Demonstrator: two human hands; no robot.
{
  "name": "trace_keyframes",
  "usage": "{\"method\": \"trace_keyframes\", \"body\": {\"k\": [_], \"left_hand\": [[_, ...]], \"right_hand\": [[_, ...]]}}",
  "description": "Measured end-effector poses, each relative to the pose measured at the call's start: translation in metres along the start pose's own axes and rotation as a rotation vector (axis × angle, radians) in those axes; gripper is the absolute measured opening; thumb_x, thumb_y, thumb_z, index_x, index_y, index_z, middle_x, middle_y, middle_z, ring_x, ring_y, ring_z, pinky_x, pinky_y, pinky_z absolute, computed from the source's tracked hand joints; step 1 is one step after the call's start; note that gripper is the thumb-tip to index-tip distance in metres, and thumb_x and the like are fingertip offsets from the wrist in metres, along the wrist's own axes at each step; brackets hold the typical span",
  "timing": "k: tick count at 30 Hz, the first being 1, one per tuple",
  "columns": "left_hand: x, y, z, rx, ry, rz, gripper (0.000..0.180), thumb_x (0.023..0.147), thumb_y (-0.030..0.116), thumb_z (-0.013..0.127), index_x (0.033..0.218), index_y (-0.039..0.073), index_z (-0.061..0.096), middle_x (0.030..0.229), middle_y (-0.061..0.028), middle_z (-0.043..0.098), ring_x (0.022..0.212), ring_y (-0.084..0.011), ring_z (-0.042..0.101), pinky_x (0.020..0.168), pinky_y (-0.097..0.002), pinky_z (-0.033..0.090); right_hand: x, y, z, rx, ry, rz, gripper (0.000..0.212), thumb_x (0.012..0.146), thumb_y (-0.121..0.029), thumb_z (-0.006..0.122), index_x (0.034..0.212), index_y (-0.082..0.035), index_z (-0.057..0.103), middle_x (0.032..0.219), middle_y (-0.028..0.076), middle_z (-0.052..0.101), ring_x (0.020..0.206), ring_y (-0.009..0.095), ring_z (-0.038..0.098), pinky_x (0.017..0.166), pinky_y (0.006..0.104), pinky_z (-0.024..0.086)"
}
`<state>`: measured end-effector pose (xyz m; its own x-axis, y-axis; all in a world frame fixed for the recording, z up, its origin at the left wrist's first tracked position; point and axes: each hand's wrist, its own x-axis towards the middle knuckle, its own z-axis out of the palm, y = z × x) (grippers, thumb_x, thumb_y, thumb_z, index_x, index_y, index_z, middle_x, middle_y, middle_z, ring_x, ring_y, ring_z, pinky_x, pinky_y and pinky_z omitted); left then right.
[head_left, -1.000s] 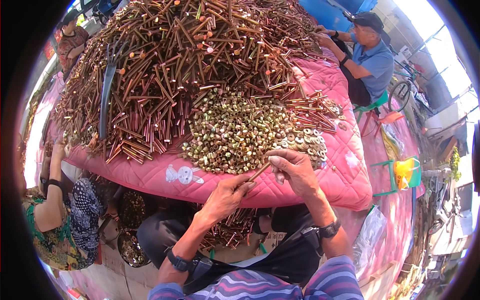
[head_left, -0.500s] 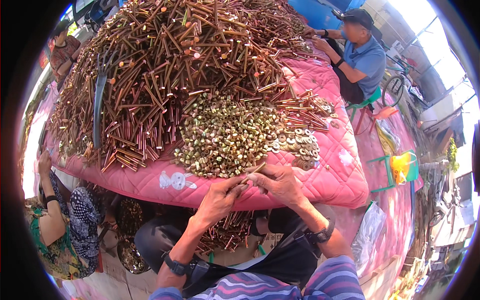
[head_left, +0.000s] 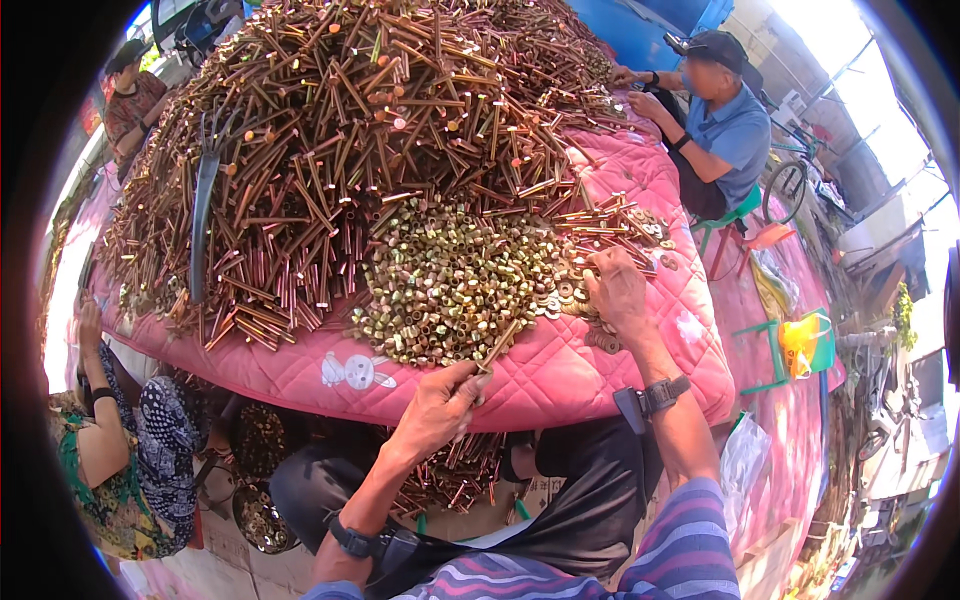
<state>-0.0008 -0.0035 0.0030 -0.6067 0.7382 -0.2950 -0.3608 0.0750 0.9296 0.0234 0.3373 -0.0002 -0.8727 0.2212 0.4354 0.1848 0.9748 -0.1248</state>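
Your left grip (head_left: 440, 400) is clenched on one long copper-coloured bolt (head_left: 497, 348), pinched at its lower end so the shaft slants up and away from your fingers, its far tip lying against the near edge of the heap of short brass-coloured sleeves (head_left: 450, 280). Your right grip (head_left: 618, 292) rests fingers-down among the flat washers (head_left: 570, 292) just beyond that heap, well to the right of the bolt; whether it has already pinched a washer you cannot tell, since the fingertips are buried in the pieces. Because you hold the bolt so near its end, it could pivot in your fingers and drop off the pink quilted cover (head_left: 560, 385) of the bench, into the dark gap under your left grip. The tip could also nudge sleeves loose at the edge and send them rolling over the rim toward you. Above and beyond both grips the big pile of long bolts (head_left: 350, 150) slopes steeply; raking at its foot with the right grip could start a slide onto the washers.
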Motion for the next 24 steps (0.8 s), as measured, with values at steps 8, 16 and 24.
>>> {"method": "trace_keyframes", "body": {"k": [8, 16, 24], "left_hand": [[0.0, -0.002, -0.003, 0.115, 0.011, 0.043, 0.023, 0.102, 0.022, 0.055, 0.097, 0.001, 0.061, 0.066, 0.0021, 0.051, 0.045, -0.0034, 0.043, 0.039, -0.0228, 0.037], [0.0, 0.001, 0.0, 0.27, 0.029, 0.148, 0.022, 0.103, 0.018, 0.052, 0.088, 0.002, 0.059, 0.06, 0.0043, 0.044, 0.048, -0.004, 0.041, 0.043, -0.0248, 0.034], [-0.001, 0.003, 0.001, 0.354, 0.047, 0.173, 0.021, 0.101, 0.017, 0.053, 0.086, 0.003, 0.056, 0.065, 0.0028, 0.044, 0.06, -0.0063, 0.042, 0.052, -0.0268, 0.036]], "right_hand": [[0.008, 0.0, -0.008, 0.014, 0.02, 0.019, 0.018, 0.08, -0.01, 0.072, 0.096, -0.006, 0.064, 0.09, 0.014, 0.062, 0.082, 0.033, 0.064, 0.074, 0.0424, 0.051], [-0.01, -0.063, -0.046, 1.078, 0.076, 0.425, 0.028, 0.096, -0.012, 0.063, 0.122, -0.001, 0.061, 0.089, 0.004, 0.069, 0.074, 0.01, 0.066, 0.063, 0.0244, 0.053], [-0.038, -0.108, -0.049, 1.452, -0.098, 0.46, 0.036, 0.097, -0.011, 0.064, 0.13, 0.002, 0.055, 0.096, 0.009, 0.069, 0.076, 0.015, 0.069, 0.061, 0.0238, 0.053]]}}
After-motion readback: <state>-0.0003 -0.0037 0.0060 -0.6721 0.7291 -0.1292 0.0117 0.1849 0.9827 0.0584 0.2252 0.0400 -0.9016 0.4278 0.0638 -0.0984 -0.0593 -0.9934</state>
